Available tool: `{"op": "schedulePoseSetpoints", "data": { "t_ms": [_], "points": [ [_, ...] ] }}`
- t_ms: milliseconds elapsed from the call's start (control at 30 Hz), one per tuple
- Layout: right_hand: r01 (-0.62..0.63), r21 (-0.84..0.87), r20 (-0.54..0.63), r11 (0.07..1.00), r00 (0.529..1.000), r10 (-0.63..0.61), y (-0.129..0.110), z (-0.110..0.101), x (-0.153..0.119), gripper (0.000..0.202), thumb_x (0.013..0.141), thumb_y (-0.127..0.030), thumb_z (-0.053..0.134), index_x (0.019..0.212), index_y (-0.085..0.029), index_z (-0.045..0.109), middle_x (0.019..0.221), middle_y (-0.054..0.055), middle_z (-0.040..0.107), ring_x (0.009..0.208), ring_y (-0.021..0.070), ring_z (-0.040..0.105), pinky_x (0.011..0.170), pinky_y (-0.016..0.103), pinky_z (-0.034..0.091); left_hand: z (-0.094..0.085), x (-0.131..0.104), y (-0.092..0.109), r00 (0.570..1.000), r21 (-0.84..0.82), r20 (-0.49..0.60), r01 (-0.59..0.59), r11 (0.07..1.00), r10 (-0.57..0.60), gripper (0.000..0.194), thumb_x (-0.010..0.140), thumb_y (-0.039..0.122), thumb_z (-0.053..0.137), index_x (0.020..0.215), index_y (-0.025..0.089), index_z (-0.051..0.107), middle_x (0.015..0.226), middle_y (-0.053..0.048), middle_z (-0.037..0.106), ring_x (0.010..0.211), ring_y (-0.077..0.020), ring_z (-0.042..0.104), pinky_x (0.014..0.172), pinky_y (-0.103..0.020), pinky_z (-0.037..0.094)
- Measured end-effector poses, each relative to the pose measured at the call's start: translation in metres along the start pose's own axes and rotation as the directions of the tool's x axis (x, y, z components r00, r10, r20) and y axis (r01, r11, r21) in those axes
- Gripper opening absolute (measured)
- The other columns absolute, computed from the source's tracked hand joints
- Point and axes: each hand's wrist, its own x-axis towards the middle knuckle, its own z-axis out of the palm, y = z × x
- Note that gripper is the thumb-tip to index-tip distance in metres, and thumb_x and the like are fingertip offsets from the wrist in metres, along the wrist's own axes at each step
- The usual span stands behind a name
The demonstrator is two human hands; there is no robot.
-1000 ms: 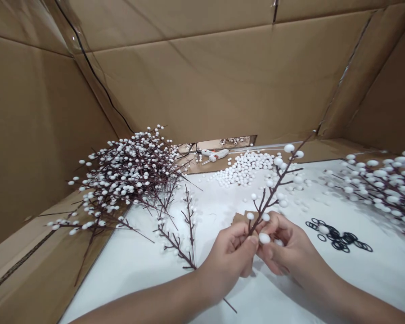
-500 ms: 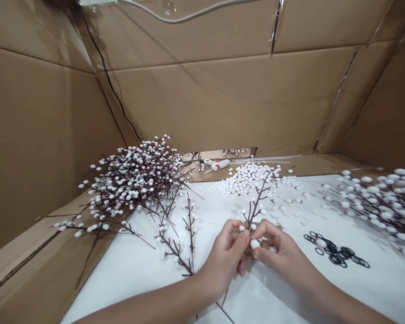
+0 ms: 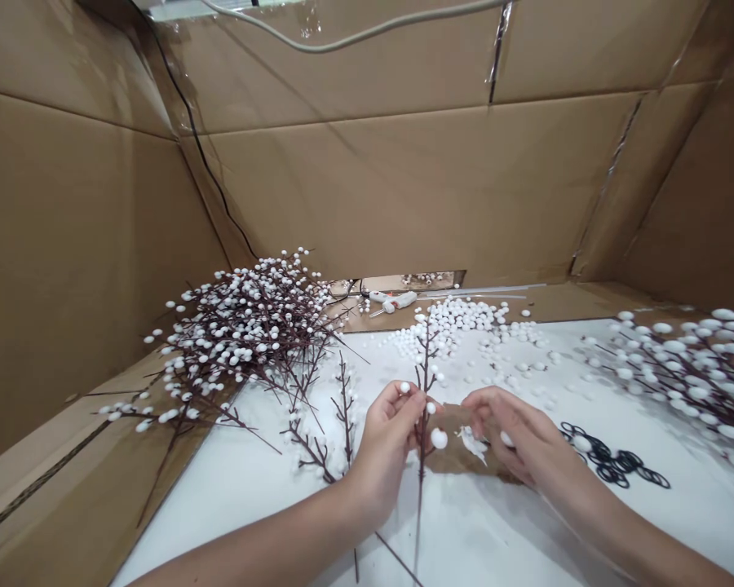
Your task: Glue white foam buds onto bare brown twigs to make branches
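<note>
My left hand (image 3: 389, 444) pinches a dark brown artificial twig (image 3: 422, 456), which stands nearly upright in front of me. A few white foam berries sit on its side shoots, the largest berry (image 3: 439, 439) just right of my fingers. My right hand (image 3: 517, 436) is apart from the twig, fingers bent, with a small white berry (image 3: 506, 439) tucked among them. Between and below the hands is a brown piece of card (image 3: 446, 448) bearing a ragged white smear (image 3: 472, 445); the right hand covers part of it.
Berried branches (image 3: 238, 318) are heaped at left, with more branches (image 3: 697, 367) at right. Loose white berries (image 3: 465, 314) lie at the back, near glue guns (image 3: 397, 302). Black rings (image 3: 617, 461) lie right of my right hand. Twigs (image 3: 344, 408) lie left; cardboard walls (image 3: 342, 187) enclose the table.
My right hand has drawn away to the right from the twig, uncovering the brown card. My left hand has shifted slightly left and turned the twig more upright.
</note>
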Motion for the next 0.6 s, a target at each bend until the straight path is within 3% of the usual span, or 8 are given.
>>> {"op": "schedulePoseSetpoints", "data": {
  "t_ms": [67, 133, 267, 367, 467, 600],
  "points": [
    [-0.103, 0.16, -0.069, 0.982, 0.991, 0.115, -0.005, -0.005, 0.004, 0.039, 0.081, -0.055, 0.045, 0.081, -0.018, 0.057, 0.057, -0.005, 0.046, 0.034, 0.0019, 0.02, 0.03, 0.015, 0.017, 0.0, -0.003, 0.003, 0.999, -0.01, 0.045, 0.014, 1.0, -0.014, 0.02, 0.079, 0.032, 0.057, 0.074, 0.018, 0.044, 0.069, 0.001, 0.059, 0.05, -0.0057, 0.048, 0.047, -0.017, 0.033],
    [-0.198, 0.354, -0.1, 0.914, 0.964, 0.247, -0.01, -0.009, 0.007, 0.031, 0.086, -0.044, 0.043, 0.078, -0.017, 0.054, 0.055, -0.006, 0.043, 0.034, 0.0018, 0.02, 0.03, 0.013, 0.017, 0.0, -0.006, 0.004, 0.993, -0.002, 0.12, 0.013, 1.0, -0.013, 0.017, 0.079, 0.03, 0.058, 0.078, 0.018, 0.046, 0.066, 0.0, 0.06, 0.05, -0.0057, 0.048, 0.048, -0.017, 0.034],
    [-0.321, 0.676, -0.005, 0.664, 0.898, 0.439, -0.016, -0.019, 0.012, 0.017, 0.084, -0.02, 0.037, 0.069, -0.017, 0.046, 0.053, -0.006, 0.036, 0.033, 0.0024, 0.024, 0.027, 0.012, 0.019, 0.0, -0.01, 0.002, 0.964, 0.028, 0.265, 0.015, 0.999, -0.022, 0.019, 0.076, 0.029, 0.062, 0.086, 0.018, 0.051, 0.069, -0.001, 0.062, 0.05, -0.0065, 0.05, 0.051, -0.019, 0.04],
    [-0.338, 0.745, 0.031, 0.575, 0.879, 0.476, -0.016, -0.023, 0.013, 0.012, 0.076, -0.009, 0.038, 0.068, -0.017, 0.043, 0.052, -0.006, 0.035, 0.032, 0.0026, 0.027, 0.027, 0.011, 0.023, 0.001, -0.011, 0.001, 0.946, 0.054, 0.32, 0.033, 0.998, -0.048, 0.02, 0.075, 0.028, 0.064, 0.087, 0.018, 0.052, 0.071, -0.001, 0.062, 0.047, -0.0062, 0.05, 0.05, -0.021, 0.043],
    [-0.331, 0.745, 0.008, 0.58, 0.873, 0.488, -0.014, -0.024, 0.012, 0.015, 0.072, -0.002, 0.04, 0.072, -0.016, 0.047, 0.05, -0.006, 0.036, 0.031, 0.0026, 0.029, 0.027, 0.011, 0.026, 0.002, -0.011, 0.0, 0.929, 0.043, 0.366, 0.049, 0.998, -0.062, 0.021, 0.073, 0.028, 0.067, 0.086, 0.017, 0.054, 0.069, -0.001, 0.061, 0.052, -0.0079, 0.052, 0.05, -0.021, 0.046],
    [-0.329, 0.727, 0.006, 0.603, 0.881, 0.473, -0.012, -0.022, 0.01, 0.024, 0.064, 0.004, 0.045, 0.077, -0.015, 0.053, 0.062, 0.0, 0.054, 0.039, 0.0041, 0.042, 0.033, 0.011, 0.038, 0.004, -0.011, 0.0, 0.915, 0.03, 0.392, 0.092, 0.995, -0.096, 0.025, 0.069, 0.032, 0.07, 0.08, 0.016, 0.055, 0.065, -0.001, 0.058, 0.057, -0.0102, 0.054, 0.05, -0.022, 0.047]
  ]
}}
